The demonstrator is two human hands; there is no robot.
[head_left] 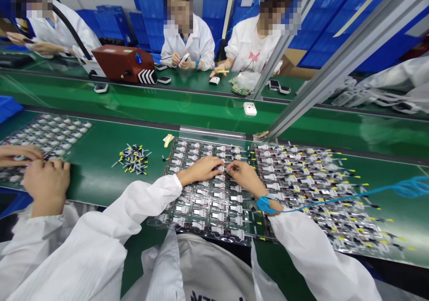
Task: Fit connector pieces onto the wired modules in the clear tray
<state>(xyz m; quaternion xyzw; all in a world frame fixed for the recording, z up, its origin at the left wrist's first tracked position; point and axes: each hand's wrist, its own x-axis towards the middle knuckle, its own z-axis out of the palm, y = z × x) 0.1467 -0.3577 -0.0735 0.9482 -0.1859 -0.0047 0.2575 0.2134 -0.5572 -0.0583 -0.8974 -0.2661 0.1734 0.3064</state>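
Observation:
Above a transparent plastic tray (182, 133) with rows of small white electronic parts, my left hand (203, 169) reaches in from the left, thumb and fingers drawn together at one white part. Close beside it, my right hand (246, 176) has its fingertips pinched over the same row; what either hand grips is too small to make out. A blue wrist strap (267, 204) with a coiled cord circles my right wrist. Right of that tray, a second tray (301, 180) carries similar parts with black pieces and yellow tips.
A pile of small black, grey and yellow-tipped pieces (133, 159) lies on the green table (97, 171). At far left, a co-worker's hands (47, 180) are over another tray (63, 129). Beyond stand a conveyor belt (201, 106) with white devices, a slanted metal post (321, 73) and several seated people.

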